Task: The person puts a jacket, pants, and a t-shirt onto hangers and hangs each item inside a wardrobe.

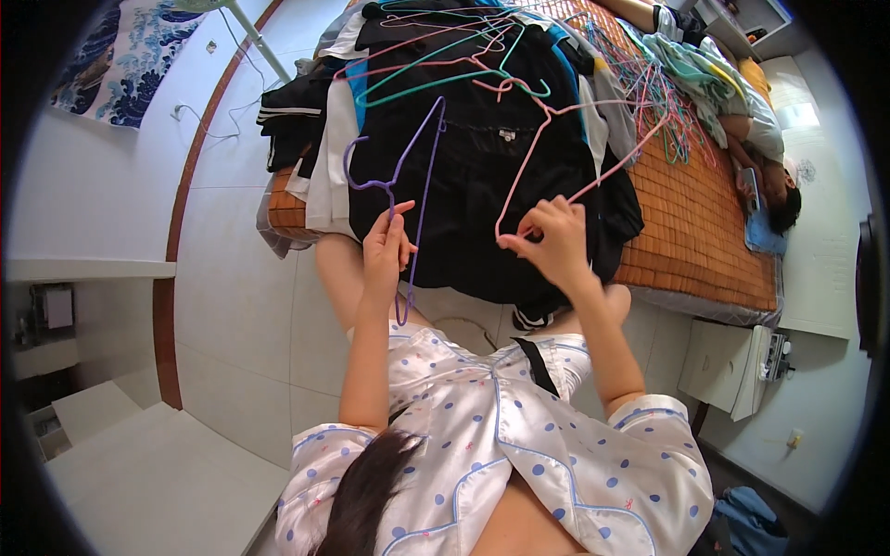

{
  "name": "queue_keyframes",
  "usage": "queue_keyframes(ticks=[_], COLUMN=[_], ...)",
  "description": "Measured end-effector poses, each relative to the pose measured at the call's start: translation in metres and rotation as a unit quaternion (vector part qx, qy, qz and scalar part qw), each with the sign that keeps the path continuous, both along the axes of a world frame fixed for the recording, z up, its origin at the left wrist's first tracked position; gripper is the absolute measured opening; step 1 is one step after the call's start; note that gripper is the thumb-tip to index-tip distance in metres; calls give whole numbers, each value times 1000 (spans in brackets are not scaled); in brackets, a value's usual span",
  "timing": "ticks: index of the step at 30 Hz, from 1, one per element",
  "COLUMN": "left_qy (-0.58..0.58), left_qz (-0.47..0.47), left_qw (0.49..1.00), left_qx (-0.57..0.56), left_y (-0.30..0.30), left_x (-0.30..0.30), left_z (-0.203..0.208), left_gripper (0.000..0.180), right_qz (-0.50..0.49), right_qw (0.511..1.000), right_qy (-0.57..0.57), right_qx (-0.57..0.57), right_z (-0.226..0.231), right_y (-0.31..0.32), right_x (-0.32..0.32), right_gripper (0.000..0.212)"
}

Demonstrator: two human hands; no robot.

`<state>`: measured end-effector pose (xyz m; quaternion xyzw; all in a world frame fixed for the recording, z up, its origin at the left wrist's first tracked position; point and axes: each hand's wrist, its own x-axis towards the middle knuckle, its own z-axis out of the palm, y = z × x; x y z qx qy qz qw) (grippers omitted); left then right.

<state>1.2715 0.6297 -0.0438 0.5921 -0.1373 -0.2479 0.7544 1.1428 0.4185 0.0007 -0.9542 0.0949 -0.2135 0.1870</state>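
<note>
Spotted pyjamas (464, 435) — purple hanger (425, 196) — brown mat (691, 236), tiles (232, 269)

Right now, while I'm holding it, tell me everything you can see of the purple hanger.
The purple hanger is a slim triangular frame that looks like plastic or coated wire, with a curved hook and a small notch near its far corner. It's tipped on its side, hook toward the left, long bar running away from you. Your left hand grips it near the neck. Nothing hangs on it. It's over the black clothing; whether they touch is unclear.
</note>
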Motion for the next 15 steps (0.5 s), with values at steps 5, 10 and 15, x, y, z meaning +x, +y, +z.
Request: queue_keyframes(ticks=[5, 10, 15], left_qy=[-16, -100, -262], left_qz=[-17, -33, -77], left_qw=[1000, 988, 922], left_qx=[12, 112, 274], left_y=[-20, -18, 16], left_x=[-1, -3, -14], left_z=[-9, 27, 93], left_gripper=[27, 25, 29], right_qz=[-65, 26, -22], right_qw=[992, 976, 971], right_qy=[26, 42, 72], right_qx=[109, 214, 226], right_z=[-50, -76, -81], right_y=[60, 63, 30], right_x=[-23, -14, 2], right_gripper=[19, 25, 51])
